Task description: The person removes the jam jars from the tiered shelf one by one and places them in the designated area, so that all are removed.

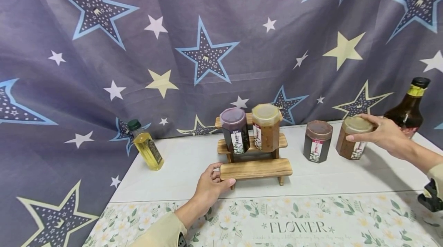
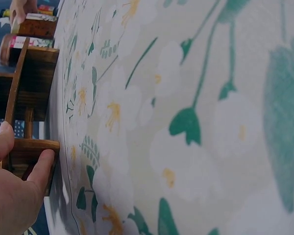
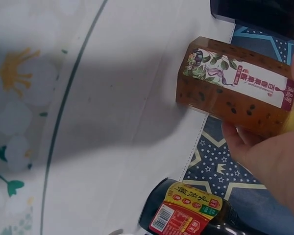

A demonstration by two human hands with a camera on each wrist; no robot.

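My left hand (image 1: 210,184) grips the left end of the lowest step of a wooden tiered stand (image 1: 256,169), thumb at its front edge. Higher on the stand sit a dark jar with a purple lid (image 1: 235,130) and an amber jar with a yellowish lid (image 1: 266,128). At the right, my right hand (image 1: 384,133) holds another amber jar (image 1: 346,145) near its lid, thumb and fingers on opposite sides. In the right wrist view this jar (image 3: 220,93) shows dark seeds and a white label. Just left of it stands a dark jar with a reddish-brown lid (image 1: 317,141).
A dark sauce bottle (image 1: 405,112) with a yellow neck band stands behind my right hand. On the far left is a small oil bottle (image 1: 147,147) with a green cap. A star-patterned cloth (image 1: 138,66) hangs behind the white table, whose front has a floral cover (image 1: 277,220).
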